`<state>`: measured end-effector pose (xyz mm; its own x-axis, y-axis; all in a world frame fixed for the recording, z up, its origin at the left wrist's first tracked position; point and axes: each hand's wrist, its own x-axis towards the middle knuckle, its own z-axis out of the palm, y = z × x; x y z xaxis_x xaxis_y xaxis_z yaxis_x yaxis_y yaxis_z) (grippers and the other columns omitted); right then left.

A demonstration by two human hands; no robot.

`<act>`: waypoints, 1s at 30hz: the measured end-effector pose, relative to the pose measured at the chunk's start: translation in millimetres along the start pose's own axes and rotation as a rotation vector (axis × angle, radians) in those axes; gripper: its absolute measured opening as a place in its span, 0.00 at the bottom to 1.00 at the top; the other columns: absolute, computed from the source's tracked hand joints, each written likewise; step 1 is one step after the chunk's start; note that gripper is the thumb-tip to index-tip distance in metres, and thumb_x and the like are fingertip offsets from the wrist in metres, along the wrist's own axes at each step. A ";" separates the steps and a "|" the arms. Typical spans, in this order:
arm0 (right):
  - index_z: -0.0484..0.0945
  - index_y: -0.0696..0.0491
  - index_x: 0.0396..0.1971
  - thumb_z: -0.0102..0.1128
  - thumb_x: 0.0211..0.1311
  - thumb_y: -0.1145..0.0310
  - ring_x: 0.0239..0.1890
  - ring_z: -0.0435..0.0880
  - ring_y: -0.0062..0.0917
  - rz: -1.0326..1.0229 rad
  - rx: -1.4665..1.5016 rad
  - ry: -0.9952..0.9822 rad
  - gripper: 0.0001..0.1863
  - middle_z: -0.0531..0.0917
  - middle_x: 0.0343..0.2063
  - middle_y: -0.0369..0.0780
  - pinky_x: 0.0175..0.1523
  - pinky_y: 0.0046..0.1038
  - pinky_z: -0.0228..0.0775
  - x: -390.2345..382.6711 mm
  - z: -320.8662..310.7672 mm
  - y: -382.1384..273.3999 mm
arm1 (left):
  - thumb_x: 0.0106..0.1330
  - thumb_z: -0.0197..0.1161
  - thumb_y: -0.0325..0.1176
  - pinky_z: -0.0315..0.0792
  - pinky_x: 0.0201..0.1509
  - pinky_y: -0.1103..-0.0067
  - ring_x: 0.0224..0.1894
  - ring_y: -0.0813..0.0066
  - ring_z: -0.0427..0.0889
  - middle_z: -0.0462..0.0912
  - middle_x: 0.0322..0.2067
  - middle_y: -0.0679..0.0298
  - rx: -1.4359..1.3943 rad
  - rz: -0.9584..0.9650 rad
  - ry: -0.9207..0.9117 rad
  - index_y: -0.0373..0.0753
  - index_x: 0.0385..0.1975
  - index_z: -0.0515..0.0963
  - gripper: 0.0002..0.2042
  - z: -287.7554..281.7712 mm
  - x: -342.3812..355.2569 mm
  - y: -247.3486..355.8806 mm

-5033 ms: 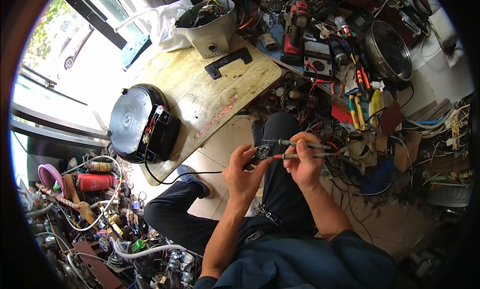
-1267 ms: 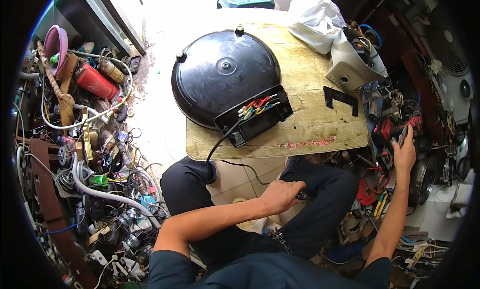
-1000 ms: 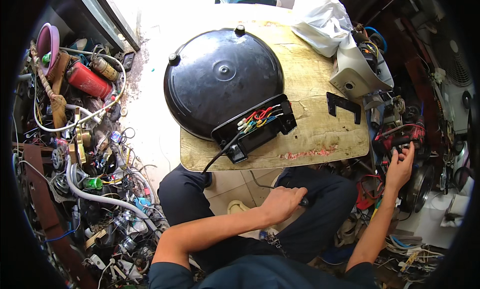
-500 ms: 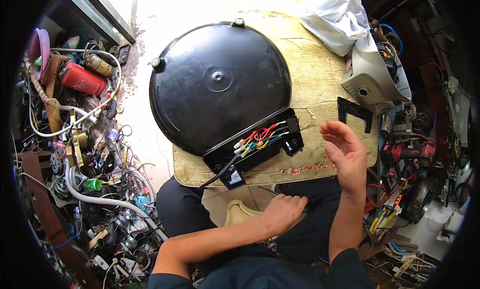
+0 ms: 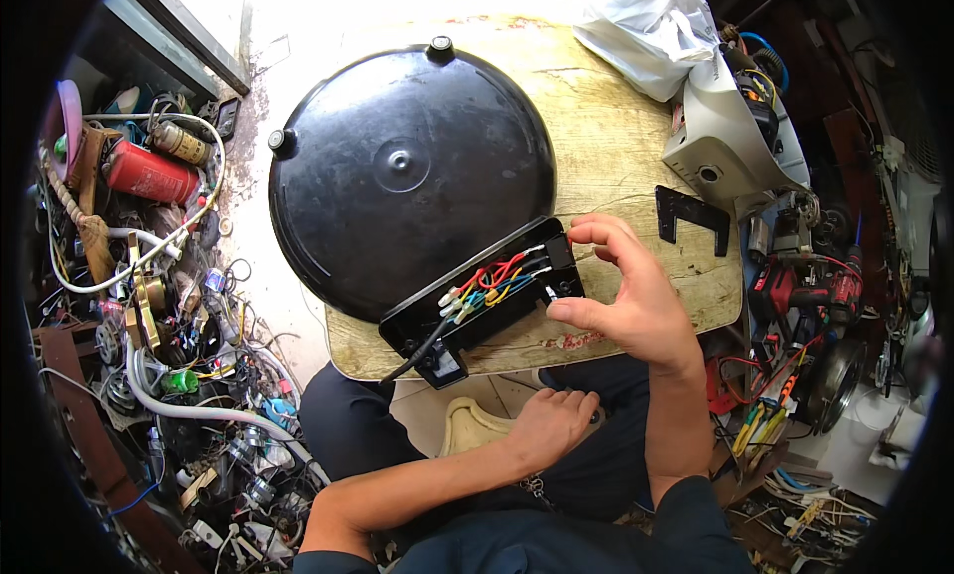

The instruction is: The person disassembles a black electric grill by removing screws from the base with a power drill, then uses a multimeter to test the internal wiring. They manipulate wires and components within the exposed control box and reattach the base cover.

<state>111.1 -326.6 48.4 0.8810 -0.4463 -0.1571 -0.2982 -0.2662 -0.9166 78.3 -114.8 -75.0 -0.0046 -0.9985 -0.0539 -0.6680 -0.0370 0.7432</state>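
A large round black pan-like base [image 5: 348, 206] lies bottom up on the table, with round feet and a central boss. Along its near right edge sits an uncovered black wiring box [image 5: 467, 321], where red, yellow, blue and green wires meet pale connectors; a black cable [image 5: 412, 353] leaves its near left end. My right hand [image 5: 631, 301] spans the box's right end, thumb at the near bracket and fingertips at the far corner. My left hand [image 5: 550, 430] rests on my right thigh, fingers curled; whatever may be beneath them is hidden.
A flat black bracket [image 5: 691, 216] lies right on the worn wooden table [image 5: 596, 137]. Behind it stand a pale appliance housing [image 5: 720, 142] and a white plastic bag [image 5: 646, 37]. Tangled parts and hoses fill the left floor; a red drill [image 5: 840, 291] lies among clutter at right.
My right hand has moved left and slightly down from above the table to the box's right end. My left hand stays on my thigh. The whole view has shifted a little.
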 end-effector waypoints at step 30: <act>0.82 0.59 0.47 0.73 0.67 0.75 0.52 0.81 0.18 0.254 0.565 -0.096 0.12 0.73 0.69 0.39 0.55 0.24 0.76 18.0 -6.3 31.5 | 0.67 0.62 0.33 0.79 0.47 0.70 0.43 0.64 0.88 0.85 0.39 0.62 0.029 0.014 0.055 0.37 0.53 0.78 0.16 3.4 -0.9 -6.1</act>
<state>115.2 -348.4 19.0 0.8450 -0.3506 -0.4037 -0.2854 0.3428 -0.8950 79.8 -113.6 -81.8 0.0261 -0.9996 -0.0067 -0.6893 -0.0228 0.7241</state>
